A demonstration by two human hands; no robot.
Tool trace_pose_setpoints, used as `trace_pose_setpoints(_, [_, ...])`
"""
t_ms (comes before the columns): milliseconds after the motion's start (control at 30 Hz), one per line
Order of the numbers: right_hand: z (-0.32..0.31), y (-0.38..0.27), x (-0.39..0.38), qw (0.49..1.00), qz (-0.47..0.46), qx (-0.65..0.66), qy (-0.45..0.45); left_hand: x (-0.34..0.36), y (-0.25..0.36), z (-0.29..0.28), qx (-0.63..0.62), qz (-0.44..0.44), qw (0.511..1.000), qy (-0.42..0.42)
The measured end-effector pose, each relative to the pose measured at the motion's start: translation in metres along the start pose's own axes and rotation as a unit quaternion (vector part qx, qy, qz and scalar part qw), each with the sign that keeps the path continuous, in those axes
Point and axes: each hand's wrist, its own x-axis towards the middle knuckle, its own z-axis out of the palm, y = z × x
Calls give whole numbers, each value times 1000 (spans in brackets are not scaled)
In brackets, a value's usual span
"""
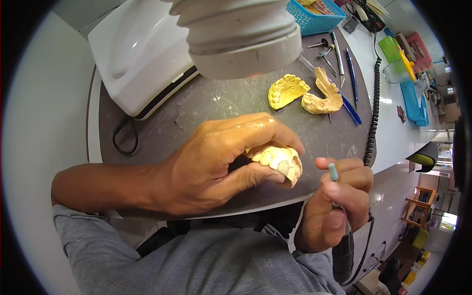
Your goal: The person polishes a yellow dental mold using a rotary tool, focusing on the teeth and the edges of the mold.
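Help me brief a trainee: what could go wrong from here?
The left hand has its thumb against the dental cast, so the green-tipped tool in the right hand might nick that thumb if it slips. With only one hand gripping it, the cast could also drop and chip.

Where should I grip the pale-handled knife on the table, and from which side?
Probably mid-handle: the pale-handled knife lies with its pointed tip toward the near side, so avoid that end. Come from above: small rotary bits lie at its left and a slim blue tool at its right.
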Motion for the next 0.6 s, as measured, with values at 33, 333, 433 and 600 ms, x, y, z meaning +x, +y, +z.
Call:
trace_pose_setpoints(33, [7,1,-2,1000,2,2,-1,1,-2,1,-1,-2,1000,1])
trace_pose_setpoints(333, [34,13,-17,968,35,185,163,-3,-2,7,-83,-6,996,-26])
trace_pose_setpoints(433, [33,11,-18,965,43,204,157,-6,7,7,-159,-109,980,-40])
trace_pose_setpoints(600, [32,10,-22,963,57,221,145,-6,3,9,-188,-114,975,-32])
